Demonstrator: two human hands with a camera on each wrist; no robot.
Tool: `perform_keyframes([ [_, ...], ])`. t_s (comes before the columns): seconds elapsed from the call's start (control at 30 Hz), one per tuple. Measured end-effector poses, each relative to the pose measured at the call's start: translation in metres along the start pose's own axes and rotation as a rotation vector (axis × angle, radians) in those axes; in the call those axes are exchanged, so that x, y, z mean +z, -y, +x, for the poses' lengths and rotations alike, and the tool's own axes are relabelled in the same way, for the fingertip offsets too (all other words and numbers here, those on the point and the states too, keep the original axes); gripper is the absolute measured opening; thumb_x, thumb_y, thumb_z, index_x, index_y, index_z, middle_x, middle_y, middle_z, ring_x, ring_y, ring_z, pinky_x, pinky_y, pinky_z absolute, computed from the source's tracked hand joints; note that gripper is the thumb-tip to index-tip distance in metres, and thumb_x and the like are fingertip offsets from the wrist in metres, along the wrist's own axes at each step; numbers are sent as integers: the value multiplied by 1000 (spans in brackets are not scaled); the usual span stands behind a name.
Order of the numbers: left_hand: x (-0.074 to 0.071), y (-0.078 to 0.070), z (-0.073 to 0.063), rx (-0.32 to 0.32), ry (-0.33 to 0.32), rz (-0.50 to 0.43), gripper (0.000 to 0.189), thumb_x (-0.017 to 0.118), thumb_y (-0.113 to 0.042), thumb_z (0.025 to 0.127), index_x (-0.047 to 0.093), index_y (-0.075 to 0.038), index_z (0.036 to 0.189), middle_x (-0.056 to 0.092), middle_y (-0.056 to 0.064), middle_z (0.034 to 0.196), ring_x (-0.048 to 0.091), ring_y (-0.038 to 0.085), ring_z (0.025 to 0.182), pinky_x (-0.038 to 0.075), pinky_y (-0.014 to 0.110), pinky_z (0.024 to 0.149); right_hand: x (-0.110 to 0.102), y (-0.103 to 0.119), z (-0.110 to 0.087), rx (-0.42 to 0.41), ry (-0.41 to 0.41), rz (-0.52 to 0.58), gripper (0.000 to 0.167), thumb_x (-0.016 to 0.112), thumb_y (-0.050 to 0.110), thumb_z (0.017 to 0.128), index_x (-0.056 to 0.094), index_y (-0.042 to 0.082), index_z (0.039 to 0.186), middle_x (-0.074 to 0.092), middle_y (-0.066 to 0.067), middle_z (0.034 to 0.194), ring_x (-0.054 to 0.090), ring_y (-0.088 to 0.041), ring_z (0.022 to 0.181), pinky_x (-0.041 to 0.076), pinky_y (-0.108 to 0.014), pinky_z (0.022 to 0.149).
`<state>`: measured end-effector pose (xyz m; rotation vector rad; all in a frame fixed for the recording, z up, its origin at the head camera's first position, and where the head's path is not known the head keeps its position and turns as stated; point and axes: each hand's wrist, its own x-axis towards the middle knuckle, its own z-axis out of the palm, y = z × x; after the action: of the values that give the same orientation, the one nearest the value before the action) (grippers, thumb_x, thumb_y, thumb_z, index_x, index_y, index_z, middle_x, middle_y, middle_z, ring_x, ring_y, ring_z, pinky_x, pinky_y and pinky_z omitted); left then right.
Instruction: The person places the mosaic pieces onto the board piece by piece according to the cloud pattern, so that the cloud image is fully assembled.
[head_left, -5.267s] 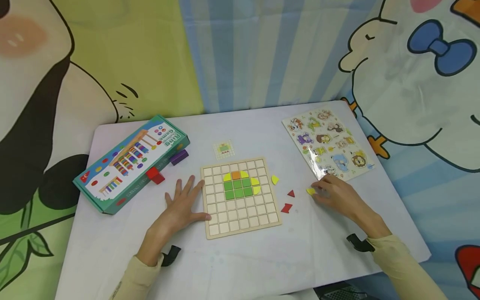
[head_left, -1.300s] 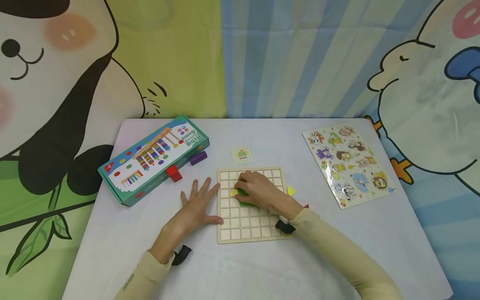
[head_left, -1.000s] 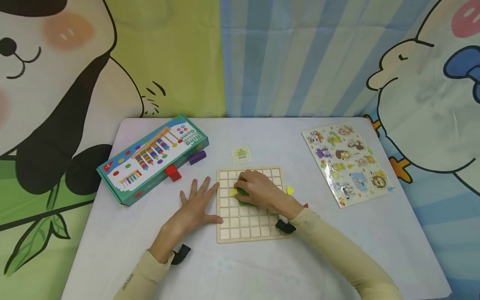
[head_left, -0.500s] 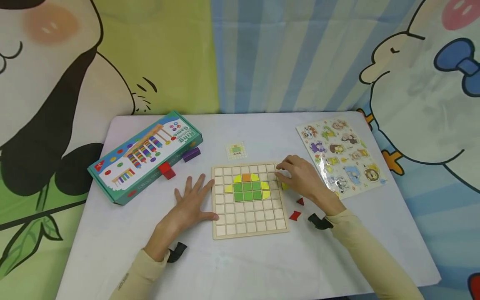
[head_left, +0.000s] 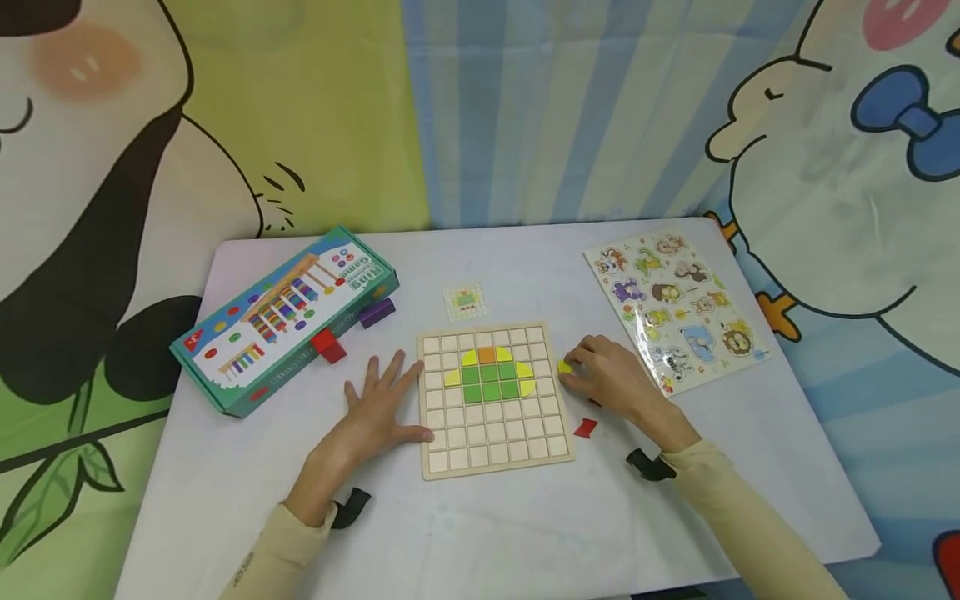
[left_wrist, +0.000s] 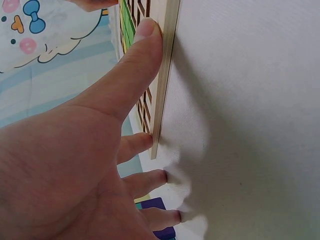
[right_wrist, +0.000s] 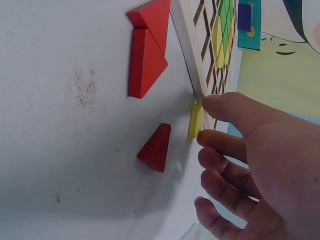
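A wooden grid board lies mid-table, with green, yellow and orange pieces set in its upper cells. My left hand is spread at the board's left side; its thumb rests on the rim and its index fingertip touches the edge. Beyond the right edge, my right hand pinches a yellow piece between thumb and index finger, the other fingers loosely bent. A red triangular piece lies just beneath that hand, mostly hidden in the head view. Two red triangles touch each other beside the board.
Behind the board lies a small pattern card. At the left sits a green game box, with a red block and a purple block against it. An animal sticker sheet lies at the back right.
My right hand has left the board, where a yellow piece now sits at the pattern's left, and moved right to pinch another yellow piece. My left hand has stayed at the board's edge.
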<state>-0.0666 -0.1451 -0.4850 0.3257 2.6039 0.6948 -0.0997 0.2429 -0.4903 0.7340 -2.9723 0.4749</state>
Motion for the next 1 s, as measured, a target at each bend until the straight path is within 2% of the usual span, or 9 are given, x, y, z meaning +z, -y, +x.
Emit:
perform_keyframes([
  [0.27,2,4,3,3,-8,11,115,90,-45,71,25,-18,162,5,18,171,-8,55,153,-4,87,105,-1,-3,1,-6,-9,-44,26,81,24,85,78,6,104,69,-5,97,63,-21,85,53,-34,69],
  [0.4,1,3,3,-1,-4,12,114,90,-45,72,25,-18,162,5,18,171,-7,56,152,-2,87,105,1,-6,-1,-17,-26,-56,29,83,27,83,78,6,102,69,-6,96,63,-22,84,54,-34,70],
  [0.67,9,2,-2,-6,-2,-3,115,90,-45,71,25,-19,162,5,17,171,-8,55,153,-4,87,105,3,-3,-8,-12,-30,-75,29,85,29,83,78,5,99,68,-5,92,62,-19,80,54,-32,66],
  [0.83,8,3,0,4,-8,15,115,89,-46,72,24,-20,163,4,17,172,-8,55,153,-3,87,105,0,-3,-2,-30,-42,-104,29,84,27,83,77,4,99,68,-6,91,60,-20,78,52,-31,65],
  [1.0,6,5,2,11,-11,22,116,89,-48,71,24,-20,163,4,18,171,-8,56,152,-2,88,104,-5,6,8,-63,-70,-65,27,84,26,82,78,5,98,68,-4,91,59,-19,79,51,-31,65],
])
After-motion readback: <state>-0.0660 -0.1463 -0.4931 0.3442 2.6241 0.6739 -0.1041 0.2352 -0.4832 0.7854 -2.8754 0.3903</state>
